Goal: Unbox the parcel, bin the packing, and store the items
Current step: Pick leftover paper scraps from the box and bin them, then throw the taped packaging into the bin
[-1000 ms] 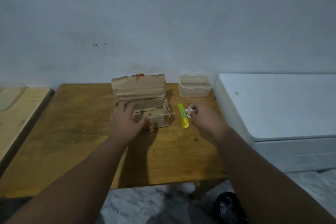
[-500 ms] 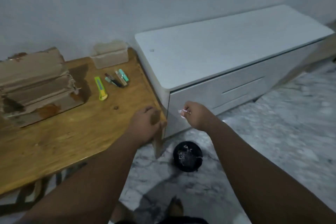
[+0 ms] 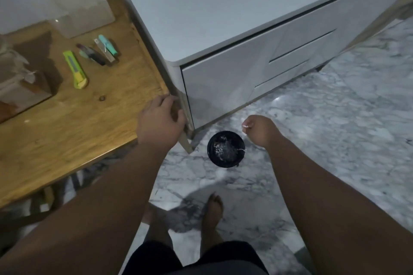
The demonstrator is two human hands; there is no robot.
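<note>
Binning is judged in hand: a packing scrap (image 3: 245,126) is pinched by the right hand (image 3: 260,130), the bin (image 3: 225,148) at its 8 o'clock, the tabletop (image 3: 78,129) corner is gripped by the left hand (image 3: 161,123), the parcel (image 3: 23,92) is seen at 9 o'clock, and release over the bin is called for next.

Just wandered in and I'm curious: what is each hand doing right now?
Left hand: fingers curled over the corner of the wooden table.
Right hand: pinching a small whitish scrap above the black bin.

left hand (image 3: 159,123) gripping table (image 3: 73,127), right hand (image 3: 260,130) pinching white scrap (image 3: 245,126)
</note>
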